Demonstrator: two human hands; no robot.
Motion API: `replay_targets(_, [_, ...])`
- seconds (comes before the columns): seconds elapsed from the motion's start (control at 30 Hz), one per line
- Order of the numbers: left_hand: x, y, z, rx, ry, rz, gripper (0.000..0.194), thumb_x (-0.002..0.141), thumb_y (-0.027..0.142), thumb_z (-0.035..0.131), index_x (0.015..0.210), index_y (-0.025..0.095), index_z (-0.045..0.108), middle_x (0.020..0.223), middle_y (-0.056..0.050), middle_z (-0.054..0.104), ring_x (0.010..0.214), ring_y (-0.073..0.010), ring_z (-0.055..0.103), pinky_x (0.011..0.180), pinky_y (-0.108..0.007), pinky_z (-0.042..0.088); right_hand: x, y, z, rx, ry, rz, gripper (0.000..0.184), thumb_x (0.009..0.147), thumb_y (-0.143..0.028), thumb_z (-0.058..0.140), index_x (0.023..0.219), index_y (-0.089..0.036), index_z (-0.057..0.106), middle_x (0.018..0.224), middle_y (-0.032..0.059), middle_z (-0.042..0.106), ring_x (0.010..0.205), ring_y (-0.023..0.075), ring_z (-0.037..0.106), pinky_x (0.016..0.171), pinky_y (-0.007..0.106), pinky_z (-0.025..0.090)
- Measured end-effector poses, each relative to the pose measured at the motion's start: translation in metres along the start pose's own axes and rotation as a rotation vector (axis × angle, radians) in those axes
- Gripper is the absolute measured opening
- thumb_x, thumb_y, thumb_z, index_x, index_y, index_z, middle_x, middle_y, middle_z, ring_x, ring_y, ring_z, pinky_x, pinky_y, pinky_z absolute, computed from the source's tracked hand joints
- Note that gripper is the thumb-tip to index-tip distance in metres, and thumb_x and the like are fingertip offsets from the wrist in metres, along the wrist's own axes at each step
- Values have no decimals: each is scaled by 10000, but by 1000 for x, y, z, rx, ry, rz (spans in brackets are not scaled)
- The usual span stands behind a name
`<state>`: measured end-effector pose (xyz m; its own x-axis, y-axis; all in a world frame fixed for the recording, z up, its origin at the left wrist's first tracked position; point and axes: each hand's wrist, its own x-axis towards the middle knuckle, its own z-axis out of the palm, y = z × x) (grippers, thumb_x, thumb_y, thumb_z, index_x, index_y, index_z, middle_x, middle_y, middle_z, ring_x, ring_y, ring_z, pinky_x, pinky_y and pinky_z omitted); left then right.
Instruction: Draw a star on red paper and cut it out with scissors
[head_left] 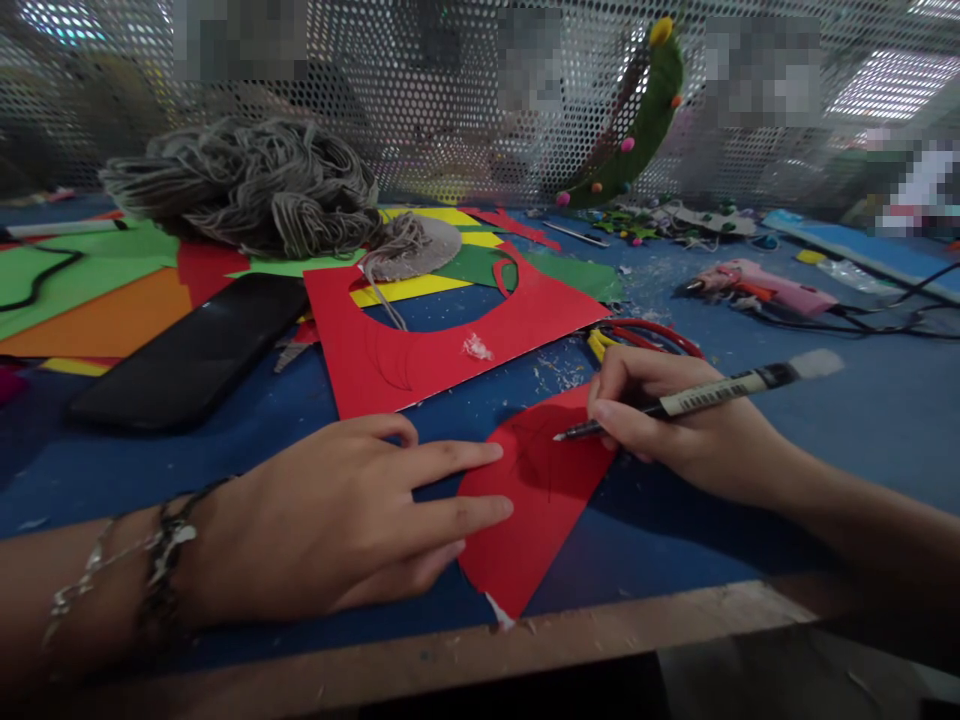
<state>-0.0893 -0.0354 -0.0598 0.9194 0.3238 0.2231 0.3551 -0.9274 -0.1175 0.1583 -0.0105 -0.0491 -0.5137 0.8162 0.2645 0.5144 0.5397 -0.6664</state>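
Note:
A piece of red paper (540,500) with one curved edge lies near the table's front edge and carries thin dark lines. My left hand (360,520) rests at its left side, fingers stretched out, two fingertips pressing on it. My right hand (667,420) is closed round a pen (705,397) with a barcode label. The pen's tip is over the drawn lines; whether it touches the paper I cannot tell. Just behind lies a larger red sheet (457,350) with a big rounded cut-out and a few curved pencil-like lines. Scissors (645,335) with red and yellow handles are partly hidden behind my right hand.
A black phone (195,350) lies at left on coloured sheets, with a heap of grey yarn (255,190) behind. At right are a pink glue gun (780,285) and its cable. A perforated metal screen (442,110) stands at the back, with a green decorated crescent (649,120) against it.

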Motion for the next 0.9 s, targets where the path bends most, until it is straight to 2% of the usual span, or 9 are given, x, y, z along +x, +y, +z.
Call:
replay_targets(0.27, [1, 0, -1, -4, 22, 0, 334, 886, 202, 289, 1108, 246, 534, 1182, -65, 561, 898, -136, 612, 687, -286, 431, 4, 1, 1, -54, 72, -10, 177, 740, -168, 492, 574, -171, 431, 527, -31, 460, 471, 63, 411, 421, 183, 329])
replay_targets(0.43, [3, 0, -2, 1, 39, 2, 332, 889, 204, 284, 1102, 245, 536, 1166, -59, 573, 909, -133, 609, 686, -291, 422, 6, 4, 1, 159, 124, 80, 146, 774, -168, 466, 641, -187, 408, 516, -50, 462, 395, 49, 397, 358, 173, 310])
replay_targets(0.5, [3, 0, -3, -1, 43, 13, 325, 889, 207, 290, 1090, 240, 543, 1158, -63, 579, 900, -130, 611, 682, -289, 420, 6, 5, -1, 200, 189, 52, 74, 806, -199, 449, 734, -190, 435, 577, -36, 523, 415, 59, 457, 376, 179, 352])
replay_targets(0.57, [2, 0, -4, -5, 41, 16, 329, 890, 199, 283, 1084, 236, 545, 1154, -65, 582, 894, -127, 609, 685, -284, 418, 6, 7, -4, 90, 228, -14, 57, 832, -209, 425, 831, -188, 478, 707, 5, 592, 558, 90, 555, 502, 211, 436])
replay_targets(0.63, [2, 0, -4, -12, 27, 17, 335, 892, 201, 273, 1091, 231, 541, 1158, -68, 577, 905, -134, 601, 684, -277, 417, 3, 8, -8, -92, 135, -84, 129, 849, -186, 382, 862, -190, 510, 847, 37, 620, 747, 123, 589, 677, 262, 456])
replay_targets(0.7, [1, 0, -4, -18, 7, 12, 339, 894, 207, 269, 1103, 228, 536, 1164, -75, 571, 914, -146, 595, 678, -274, 419, 1, 9, -13, -248, -57, -131, 115, 842, -200, 401, 863, -194, 514, 969, 51, 607, 895, 154, 563, 789, 306, 425])
replay_targets(0.73, [1, 0, -4, -21, -1, 9, 338, 894, 213, 271, 1107, 226, 533, 1165, -79, 569, 911, -151, 596, 675, -275, 421, 0, 8, -15, -295, -157, -141, 84, 826, -234, 443, 872, -195, 501, 1028, 58, 588, 947, 171, 543, 812, 320, 413])
replay_targets(0.8, [2, 0, -4, -25, -11, 2, 333, 891, 214, 280, 1115, 227, 526, 1168, -81, 564, 911, -158, 595, 675, -277, 425, -2, 5, -21, -337, -301, -122, 178, 780, -316, 528, 895, -195, 465, 1120, 74, 538, 1012, 198, 507, 830, 339, 405])
replay_targets(0.9, [2, 1, -5, -28, -8, 7, 330, 882, 205, 294, 1129, 227, 513, 1173, -78, 556, 925, -167, 588, 678, -281, 434, -3, -1, -27, -366, -397, -62, 258, 755, -381, 559, 894, -192, 451, 1134, 88, 515, 1021, 215, 489, 831, 358, 398])
